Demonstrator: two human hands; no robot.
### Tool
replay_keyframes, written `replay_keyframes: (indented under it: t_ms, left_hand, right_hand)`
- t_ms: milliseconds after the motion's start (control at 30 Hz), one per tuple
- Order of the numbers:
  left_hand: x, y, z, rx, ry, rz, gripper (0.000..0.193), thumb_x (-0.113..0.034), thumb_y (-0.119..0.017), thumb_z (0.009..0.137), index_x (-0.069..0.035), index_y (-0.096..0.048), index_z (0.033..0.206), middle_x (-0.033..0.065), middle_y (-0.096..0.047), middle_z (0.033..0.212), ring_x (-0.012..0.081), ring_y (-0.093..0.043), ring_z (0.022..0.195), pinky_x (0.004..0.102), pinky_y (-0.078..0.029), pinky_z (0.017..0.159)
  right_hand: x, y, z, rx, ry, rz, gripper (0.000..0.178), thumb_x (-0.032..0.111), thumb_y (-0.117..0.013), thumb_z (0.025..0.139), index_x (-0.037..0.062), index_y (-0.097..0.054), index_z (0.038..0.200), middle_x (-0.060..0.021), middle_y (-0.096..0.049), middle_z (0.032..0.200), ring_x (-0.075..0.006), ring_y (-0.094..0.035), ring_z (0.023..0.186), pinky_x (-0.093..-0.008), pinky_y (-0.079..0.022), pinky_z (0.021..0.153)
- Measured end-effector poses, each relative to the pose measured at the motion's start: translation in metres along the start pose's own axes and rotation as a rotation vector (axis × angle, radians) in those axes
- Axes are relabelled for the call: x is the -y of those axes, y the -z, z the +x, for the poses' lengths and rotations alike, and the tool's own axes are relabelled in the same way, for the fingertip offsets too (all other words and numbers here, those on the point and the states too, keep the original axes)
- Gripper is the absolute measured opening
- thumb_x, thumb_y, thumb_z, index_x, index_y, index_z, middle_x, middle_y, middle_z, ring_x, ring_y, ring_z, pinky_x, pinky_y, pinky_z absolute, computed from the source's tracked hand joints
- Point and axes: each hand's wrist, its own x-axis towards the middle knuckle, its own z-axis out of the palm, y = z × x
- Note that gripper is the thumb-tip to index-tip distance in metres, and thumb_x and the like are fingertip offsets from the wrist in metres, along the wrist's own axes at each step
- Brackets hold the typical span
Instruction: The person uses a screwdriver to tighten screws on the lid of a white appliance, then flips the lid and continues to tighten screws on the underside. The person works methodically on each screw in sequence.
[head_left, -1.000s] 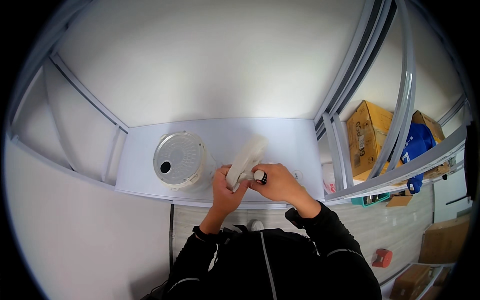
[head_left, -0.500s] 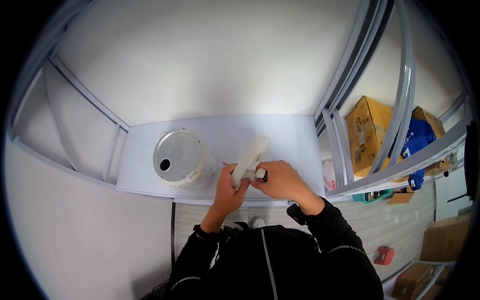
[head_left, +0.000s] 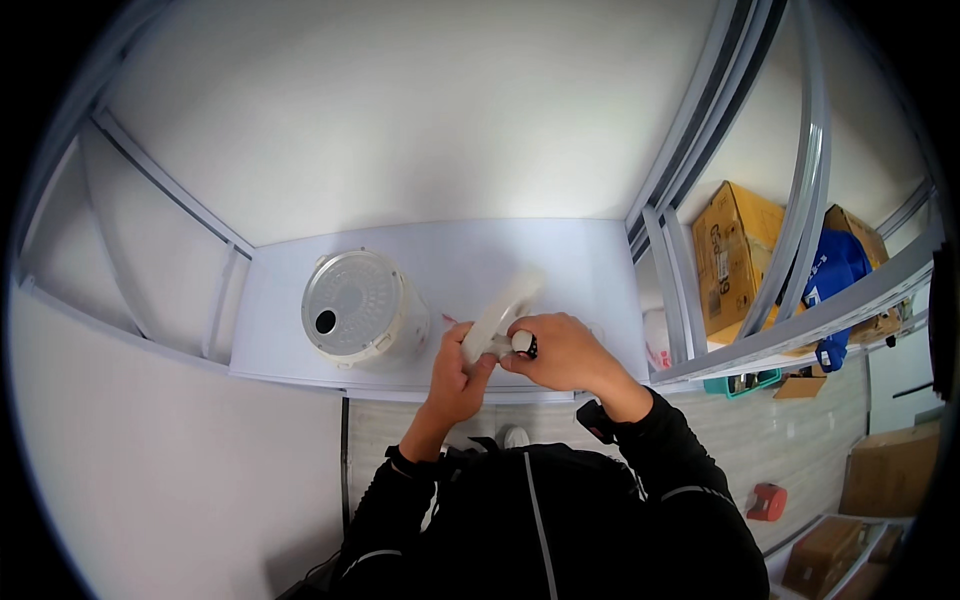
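Observation:
My left hand (head_left: 456, 382) is closed around the lower part of a long whitish, half see-through piece (head_left: 489, 322), which slants up and to the right over the table. The piece's far end is blurred, and I cannot make out its kind. Against its right side, my right hand (head_left: 566, 352) pinches a small pale round knob (head_left: 522, 343) with a dark side. The fingertips of both hands nearly meet there. To the left, apart from my hands, a white bucket (head_left: 408, 322) stands upright with a grey lid (head_left: 356, 290) on it. A dark round hole shows near the lid's front left edge.
The white table (head_left: 590, 262) backs onto a pale wall, with grey metal frames on both sides. Beyond the right frame are cardboard boxes (head_left: 735, 262), a blue bag (head_left: 838, 270) and a green bin (head_left: 742, 384). A red stool-like thing (head_left: 767, 502) sits on the floor.
The whole view has shifted slightly, so the table and bucket sit a little higher. Both hands keep their hold on the whitish piece and the knob, with small finger shifts.

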Motion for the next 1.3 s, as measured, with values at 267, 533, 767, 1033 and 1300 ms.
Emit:
replay_keyframes:
  t_ms: [267,533,767,1033,1300]
  left_hand:
    - [0.020,-0.004,-0.006,-0.230,-0.076,-0.172,0.042,-0.012,-0.067,0.104,0.004,-0.050,0.140,0.0173,-0.058,0.134,0.0245,-0.058,0.119,0.0388,-0.046,0.106]
    - [0.010,0.002,-0.002,-0.253,0.004,-0.282,0.045,-0.016,-0.065,0.107,0.004,-0.046,0.142,0.0117,-0.058,0.131,0.0169,-0.056,0.117,0.0340,-0.046,0.105]
    - [0.008,0.007,0.000,-0.195,0.051,-0.299,0.045,-0.016,-0.065,0.107,0.003,-0.045,0.143,0.0099,-0.058,0.131,0.0146,-0.055,0.116,0.0324,-0.047,0.103]
    - [0.009,0.002,0.000,-0.185,0.065,-0.408,0.050,-0.016,-0.065,0.107,0.003,-0.043,0.147,0.0085,-0.059,0.133,0.0148,-0.055,0.120,0.0328,-0.044,0.107]
    - [0.005,0.000,0.006,-0.151,0.077,-0.496,0.057,-0.020,-0.072,0.103,0.003,-0.044,0.147,0.0084,-0.060,0.133,0.0151,-0.057,0.119,0.0329,-0.047,0.105]
  right_hand:
    - [-0.001,-0.011,-0.006,-0.268,0.176,0.187,0.039,0.025,-0.092,0.083,0.0055,-0.076,0.112,-0.0144,-0.072,0.105,-0.0336,-0.070,0.084,-0.0411,-0.056,0.074]
    - [-0.008,-0.024,0.000,-0.371,0.193,0.288,0.041,0.030,-0.093,0.084,0.0043,-0.076,0.112,-0.0164,-0.072,0.108,-0.0351,-0.071,0.090,-0.0404,-0.057,0.080]
    - [-0.013,-0.027,0.001,-0.370,0.203,0.320,0.046,0.040,-0.092,0.084,0.0040,-0.078,0.109,-0.0168,-0.072,0.097,-0.0355,-0.071,0.083,-0.0422,-0.057,0.074]
    - [-0.002,-0.022,-0.006,-0.313,0.103,0.310,0.045,0.036,-0.093,0.085,0.0033,-0.078,0.112,-0.0141,-0.074,0.098,-0.0301,-0.070,0.082,-0.0380,-0.055,0.073]
    - [-0.004,-0.017,-0.006,-0.304,0.141,0.289,0.045,0.036,-0.093,0.085,0.0037,-0.079,0.113,-0.0149,-0.075,0.100,-0.0312,-0.072,0.084,-0.0376,-0.056,0.074]
